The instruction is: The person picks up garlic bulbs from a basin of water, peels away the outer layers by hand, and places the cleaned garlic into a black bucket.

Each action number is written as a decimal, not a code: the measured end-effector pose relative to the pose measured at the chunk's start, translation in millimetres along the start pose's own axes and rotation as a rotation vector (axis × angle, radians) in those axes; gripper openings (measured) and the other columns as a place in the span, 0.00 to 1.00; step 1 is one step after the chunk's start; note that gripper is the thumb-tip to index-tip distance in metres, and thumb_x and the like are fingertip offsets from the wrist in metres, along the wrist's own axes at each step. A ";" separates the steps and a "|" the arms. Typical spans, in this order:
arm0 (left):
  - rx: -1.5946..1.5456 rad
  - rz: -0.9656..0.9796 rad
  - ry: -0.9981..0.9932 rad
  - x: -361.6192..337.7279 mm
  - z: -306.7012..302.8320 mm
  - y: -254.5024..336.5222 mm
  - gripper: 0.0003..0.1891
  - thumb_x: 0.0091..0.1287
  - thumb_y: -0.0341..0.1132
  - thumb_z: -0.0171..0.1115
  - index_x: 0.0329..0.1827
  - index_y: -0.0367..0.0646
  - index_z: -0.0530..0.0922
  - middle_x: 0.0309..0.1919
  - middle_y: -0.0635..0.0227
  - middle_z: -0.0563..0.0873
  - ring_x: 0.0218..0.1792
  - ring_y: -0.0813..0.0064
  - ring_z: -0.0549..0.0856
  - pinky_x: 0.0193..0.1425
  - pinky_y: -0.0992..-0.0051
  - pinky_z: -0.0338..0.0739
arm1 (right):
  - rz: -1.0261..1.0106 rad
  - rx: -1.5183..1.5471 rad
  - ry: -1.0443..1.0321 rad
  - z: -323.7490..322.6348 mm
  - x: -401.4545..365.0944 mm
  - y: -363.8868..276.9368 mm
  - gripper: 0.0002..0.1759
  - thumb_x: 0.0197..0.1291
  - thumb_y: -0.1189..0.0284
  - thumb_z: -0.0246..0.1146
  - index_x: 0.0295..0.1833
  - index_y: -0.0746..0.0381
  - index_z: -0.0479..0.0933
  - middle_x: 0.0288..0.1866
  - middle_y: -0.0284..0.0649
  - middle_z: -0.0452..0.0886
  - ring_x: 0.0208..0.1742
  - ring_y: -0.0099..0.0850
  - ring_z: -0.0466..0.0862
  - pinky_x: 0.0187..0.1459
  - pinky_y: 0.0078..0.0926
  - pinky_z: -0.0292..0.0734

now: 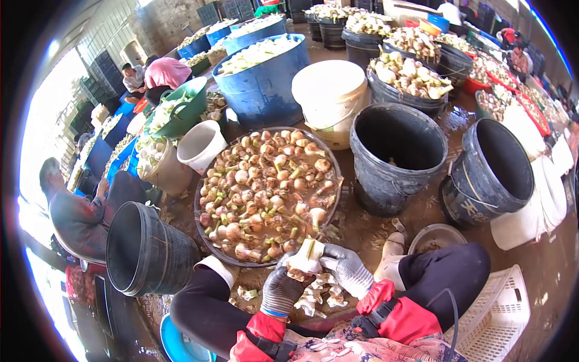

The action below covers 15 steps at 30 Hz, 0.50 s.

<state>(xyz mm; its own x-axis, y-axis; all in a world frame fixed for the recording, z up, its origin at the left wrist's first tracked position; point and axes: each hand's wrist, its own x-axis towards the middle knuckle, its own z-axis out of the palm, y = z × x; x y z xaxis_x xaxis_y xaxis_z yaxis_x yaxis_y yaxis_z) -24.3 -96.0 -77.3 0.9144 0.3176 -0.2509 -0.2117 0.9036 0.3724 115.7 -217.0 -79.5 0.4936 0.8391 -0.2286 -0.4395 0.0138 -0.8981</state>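
Gloved and curled inward, both hands close on one garlic bulb (306, 259): my left hand (281, 289) wraps its lower left side while my right hand (348, 270) pinches from the right, though whether it also hides something small I cannot tell. The bulb is held up by the near edge of the round tray (199, 218), cut stem towards the tray, brown root end towards me. I judge it light and firm inside, but its papery skin looks loose and brittle, liable to slide, so the best hold is round the fat middle. Counting: one bulb in my grasp; heaped garlic (265, 187) in the tray, overlapping too much to number; three black buckets (172, 256), one off the tray's left edge, two off its right; one metal bowl (437, 231); one white crate (497, 320); scattered peelings (313, 297), uncountable
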 end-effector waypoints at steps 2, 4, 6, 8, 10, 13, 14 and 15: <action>-0.013 0.000 0.052 2.0 -5.3 -0.8 0.30 0.60 0.40 0.63 0.64 0.40 0.65 0.57 0.57 0.76 0.58 0.60 0.76 0.61 0.61 0.72 | -0.001 -0.079 0.030 5.7 -0.3 -3.4 0.19 0.64 0.72 0.58 0.59 0.66 0.74 0.49 0.37 0.82 0.51 0.24 0.79 0.54 0.20 0.72; 0.052 0.004 0.020 8.5 -12.3 -2.9 0.31 0.60 0.39 0.64 0.65 0.38 0.64 0.56 0.56 0.76 0.57 0.62 0.77 0.61 0.62 0.72 | 0.123 0.104 -0.002 3.7 5.3 25.9 0.20 0.65 0.67 0.60 0.59 0.67 0.74 0.50 0.36 0.80 0.51 0.23 0.78 0.54 0.20 0.72; 0.335 0.060 0.140 13.7 -33.8 -9.9 0.37 0.57 0.34 0.68 0.68 0.33 0.60 0.55 0.57 0.76 0.55 0.68 0.77 0.62 0.66 0.72 | 0.161 0.129 0.083 4.7 7.2 26.8 0.20 0.64 0.68 0.60 0.58 0.66 0.74 0.50 0.36 0.80 0.50 0.22 0.78 0.54 0.20 0.72; 1.091 0.272 0.184 13.4 -39.7 -9.6 0.47 0.52 0.31 0.74 0.71 0.31 0.53 0.56 0.58 0.75 0.56 0.70 0.76 0.61 0.70 0.72 | 0.213 0.148 0.192 7.4 7.8 25.7 0.18 0.64 0.68 0.61 0.56 0.67 0.75 0.49 0.36 0.80 0.48 0.21 0.78 0.52 0.19 0.72; 0.829 0.320 0.251 16.0 -22.3 -7.8 0.47 0.49 0.33 0.76 0.69 0.31 0.57 0.53 0.58 0.75 0.54 0.70 0.77 0.56 0.73 0.75 | 0.180 0.172 0.204 10.5 11.6 29.1 0.17 0.64 0.71 0.60 0.55 0.67 0.76 0.48 0.35 0.80 0.46 0.21 0.78 0.48 0.18 0.74; 1.276 0.635 0.260 26.4 -58.5 -7.5 0.29 0.62 0.40 0.67 0.62 0.35 0.67 0.46 0.62 0.81 0.45 0.70 0.83 0.45 0.72 0.81 | 0.173 0.061 0.173 14.6 12.5 24.7 0.13 0.63 0.75 0.60 0.52 0.68 0.77 0.43 0.33 0.80 0.42 0.20 0.79 0.46 0.18 0.75; 0.693 0.367 0.441 32.4 -73.4 -5.5 0.25 0.66 0.45 0.60 0.59 0.37 0.70 0.44 0.63 0.82 0.42 0.69 0.84 0.44 0.71 0.81 | 0.165 0.119 0.147 18.0 13.2 29.0 0.13 0.63 0.75 0.61 0.52 0.67 0.77 0.42 0.33 0.80 0.41 0.19 0.79 0.45 0.17 0.76; 0.094 0.113 0.571 38.7 -77.5 -0.2 0.23 0.70 0.50 0.54 0.56 0.39 0.72 0.42 0.63 0.83 0.40 0.68 0.85 0.43 0.69 0.82 | 0.151 0.176 0.126 20.1 13.8 32.4 0.13 0.62 0.75 0.61 0.52 0.67 0.77 0.42 0.33 0.80 0.41 0.19 0.79 0.44 0.17 0.76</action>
<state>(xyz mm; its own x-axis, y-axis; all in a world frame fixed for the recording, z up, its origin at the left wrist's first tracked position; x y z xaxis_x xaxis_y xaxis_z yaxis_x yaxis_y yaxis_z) -15.6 -61.6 -156.4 0.5522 0.5385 -0.6364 -0.2416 0.8340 0.4961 93.2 -194.1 -104.2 0.4968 0.7648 -0.4102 -0.6338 -0.0032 -0.7735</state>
